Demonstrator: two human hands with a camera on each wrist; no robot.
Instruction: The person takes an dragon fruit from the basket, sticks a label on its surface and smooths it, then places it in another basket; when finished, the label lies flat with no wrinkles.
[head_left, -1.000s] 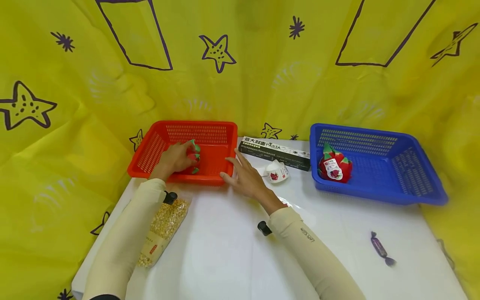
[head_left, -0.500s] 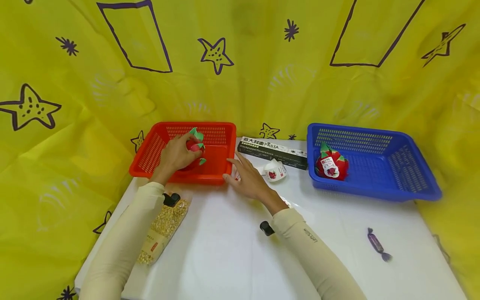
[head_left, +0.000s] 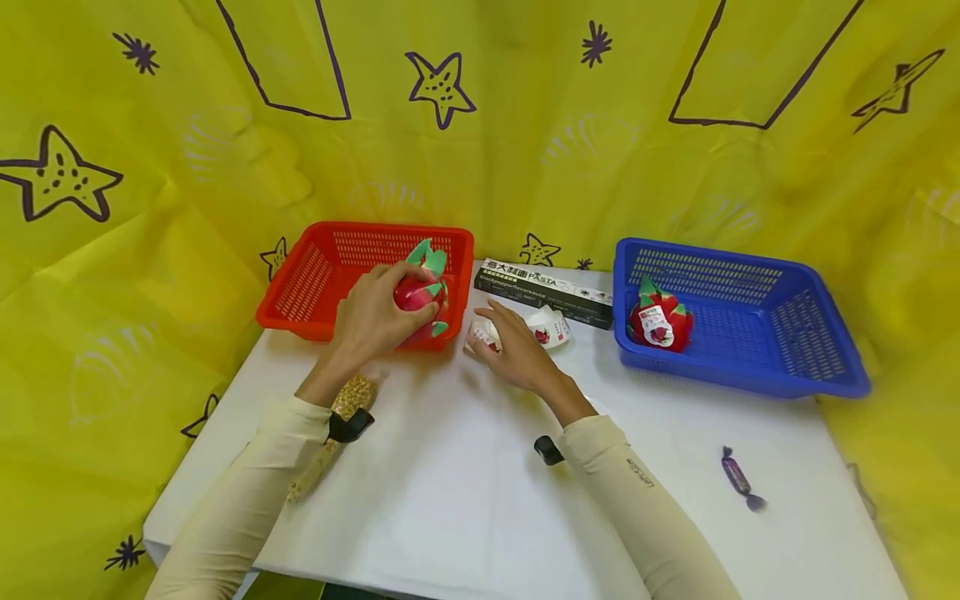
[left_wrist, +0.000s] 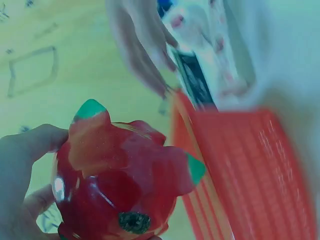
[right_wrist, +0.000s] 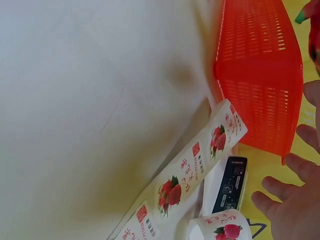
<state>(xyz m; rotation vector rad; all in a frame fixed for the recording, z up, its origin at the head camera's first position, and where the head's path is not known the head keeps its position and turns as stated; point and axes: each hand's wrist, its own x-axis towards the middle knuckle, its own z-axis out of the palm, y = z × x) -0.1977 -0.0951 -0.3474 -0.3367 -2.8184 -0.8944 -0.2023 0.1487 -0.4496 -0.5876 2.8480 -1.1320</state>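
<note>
My left hand (head_left: 378, 317) grips a red dragon fruit (head_left: 416, 293) with green scale tips, raised over the right side of the red basket (head_left: 295, 293). Close up in the left wrist view, the dragon fruit (left_wrist: 117, 170) looks glossy, with a dark spot at its end. My right hand (head_left: 517, 350) hovers with loosely bent fingers just right of that basket, holding nothing. Under it a strip of labels (right_wrist: 172, 192) printed with dragon fruits runs across the table, beside the label roll (right_wrist: 227, 225). Another dragon fruit (head_left: 664, 323), with a white label on it, sits in the blue basket (head_left: 738, 379).
A black and white pasta box (head_left: 547, 293) lies behind the labels, between the baskets. The bag of yellow kernels (head_left: 354, 396) is partly hidden under my left forearm. A purple wrapped candy (head_left: 738, 477) lies at the front right. Yellow cloth (head_left: 510, 167) hangs behind.
My left hand has lifted the dragon fruit from inside the red basket and brought it up and right. My right hand has left the basket's rim and moved slightly right, over the labels.
</note>
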